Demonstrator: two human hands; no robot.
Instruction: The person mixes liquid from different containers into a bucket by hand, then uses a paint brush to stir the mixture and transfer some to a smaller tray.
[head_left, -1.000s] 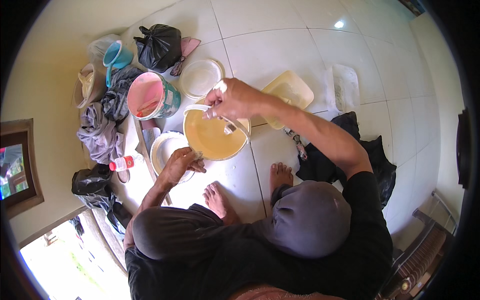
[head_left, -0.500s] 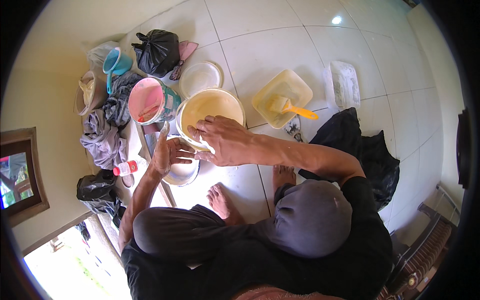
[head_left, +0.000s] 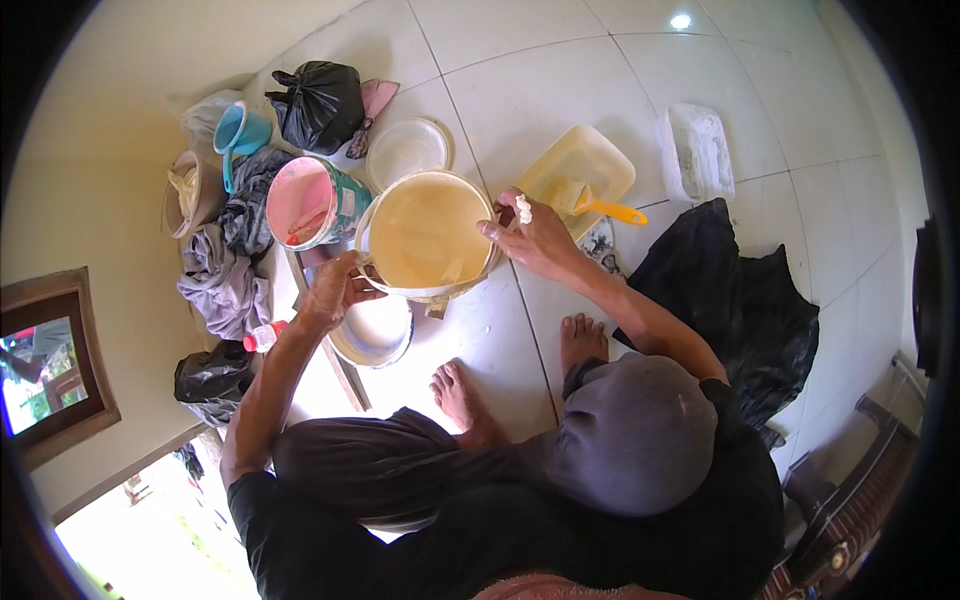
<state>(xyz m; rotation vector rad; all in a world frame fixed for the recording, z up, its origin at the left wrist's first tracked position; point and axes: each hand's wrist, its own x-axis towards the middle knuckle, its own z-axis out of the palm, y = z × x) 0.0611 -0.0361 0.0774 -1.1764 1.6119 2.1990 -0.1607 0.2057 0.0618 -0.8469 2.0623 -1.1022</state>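
A pale bucket (head_left: 420, 225) of cream-yellow liquid sits in the middle, with a strip of something beige hanging at its front. My left hand (head_left: 340, 290) is closed on the bucket's lower left edge. My right hand (head_left: 532, 230), with white smears and something white on a finger, grips the right rim. Below the bucket is a white round basin (head_left: 372, 340). Just right of the bucket, a cream tray (head_left: 600, 152) holds a brush (head_left: 610, 208) with a yellow handle. To the left stands a green-and-pink pail (head_left: 300, 195) with a red tool inside.
A round lid (head_left: 405, 145) lies behind the bucket, a translucent container (head_left: 695, 150) at the right. Bags (head_left: 315, 105), cloths (head_left: 215, 280), a blue dipper (head_left: 240, 130) and a bottle (head_left: 262, 335) line the left wall. Black material (head_left: 720, 310) lies at the right, near my foot (head_left: 582, 340).
My right hand has left the handle, crossed the bucket's front and moved onto its right rim. My left hand has closed on the left edge, and the brush in the tray has come into view.
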